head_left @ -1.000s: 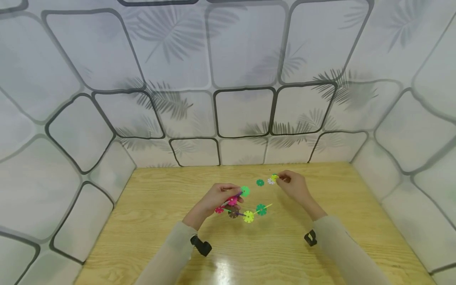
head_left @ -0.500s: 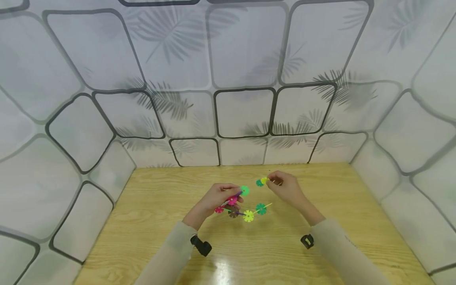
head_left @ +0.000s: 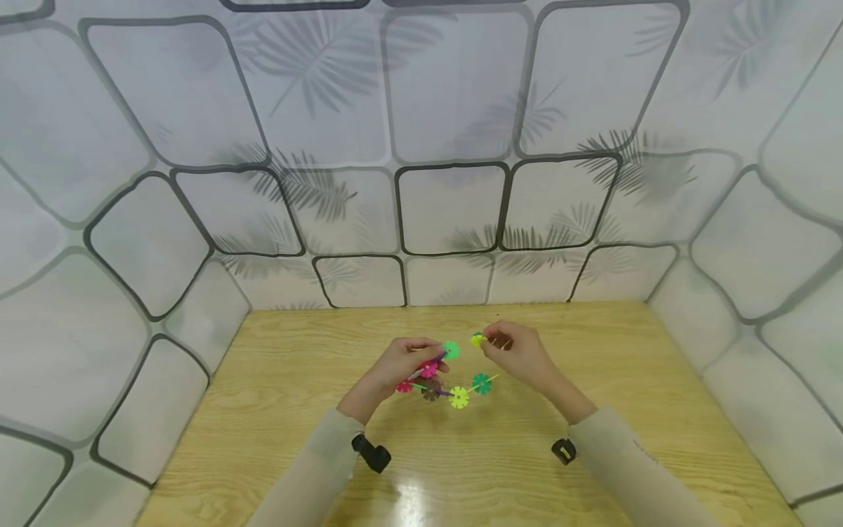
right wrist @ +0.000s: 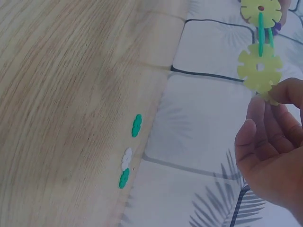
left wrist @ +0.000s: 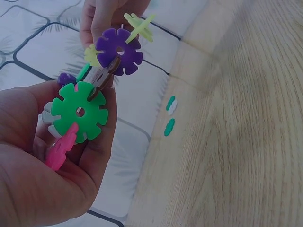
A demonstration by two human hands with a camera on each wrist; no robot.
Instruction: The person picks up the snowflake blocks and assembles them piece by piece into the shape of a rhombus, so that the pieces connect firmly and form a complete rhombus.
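Note:
My left hand (head_left: 411,362) holds a looped chain of slotted plastic snowflake discs. In the head view, its bright green disc (head_left: 451,350) and pink disc (head_left: 429,369) are by the fingers; a brown disc (head_left: 431,394), yellow disc (head_left: 459,398) and darker green disc (head_left: 482,383) curve to the right. An edge-on yellow disc ends it. The left wrist view shows a green disc (left wrist: 92,116) and a purple disc (left wrist: 106,45) up close. My right hand (head_left: 525,356) pinches a single yellow snowflake disc (head_left: 477,340), partly hidden by fingertips, apart from the chain in the head view.
Loose on the wooden table (head_left: 296,439) near its far edge lie a green disc (right wrist: 137,126), a white disc (right wrist: 126,159) and another green disc (right wrist: 124,178). Patterned panels (head_left: 454,208) rise at the back and both sides.
My right hand has moved left with the yellow disc, away from the loose discs and closer to the chain. My left hand has stayed nearly still, holding the chain.

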